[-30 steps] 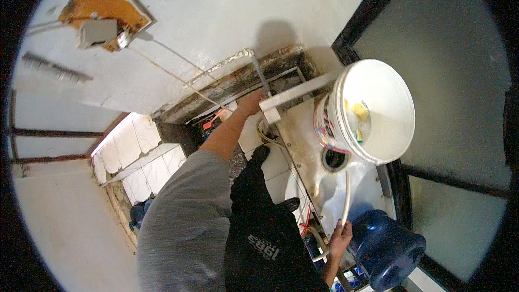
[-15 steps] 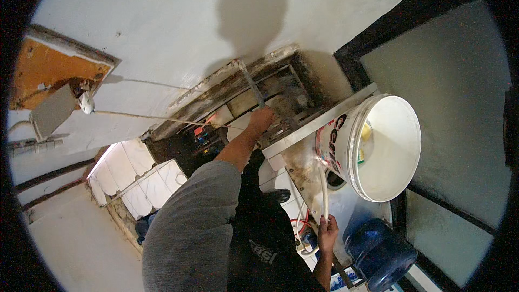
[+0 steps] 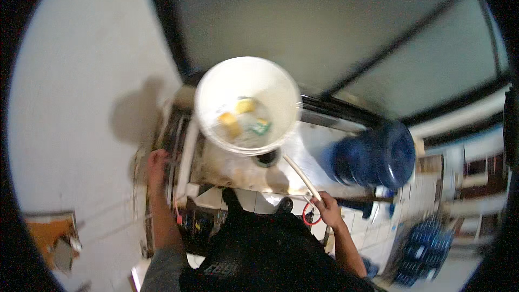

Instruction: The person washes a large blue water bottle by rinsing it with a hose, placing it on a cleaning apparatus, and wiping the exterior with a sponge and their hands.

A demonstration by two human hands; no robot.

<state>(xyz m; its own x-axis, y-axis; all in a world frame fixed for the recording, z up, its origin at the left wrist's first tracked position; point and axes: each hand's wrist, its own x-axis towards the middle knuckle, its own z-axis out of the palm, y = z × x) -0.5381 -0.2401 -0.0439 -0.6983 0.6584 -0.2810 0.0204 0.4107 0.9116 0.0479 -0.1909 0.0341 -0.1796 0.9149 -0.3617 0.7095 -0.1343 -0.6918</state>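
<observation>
My right hand [image 3: 327, 208] grips a pale hose [image 3: 300, 173] whose upper part lies near a dark round hole [image 3: 266, 160] in the metal counter [image 3: 292, 143]. My left hand [image 3: 158, 163], blurred, is closed at pipework along the left wall; what exactly it holds is unclear. Above the hole stands a white bucket [image 3: 215, 84], with yellow and green sponges [image 3: 244, 105] inside. A large blue water jug [image 3: 373, 157] lies on its side at the counter's right part.
A dark-framed frosted panel [image 3: 281, 21] rises behind the counter. A white wall [image 3: 75, 103] bounds the left, with an orange board [image 3: 46, 232] low on it. Red tubing [image 3: 309, 221] hangs below the counter. Blue crates [image 3: 419, 249] stand on the tiled floor [image 3: 362, 227] at lower right.
The view has swung to the right, so the bucket now sits centrally and the crates show. My left hand remains at the pipework; my right hand still holds the hose.
</observation>
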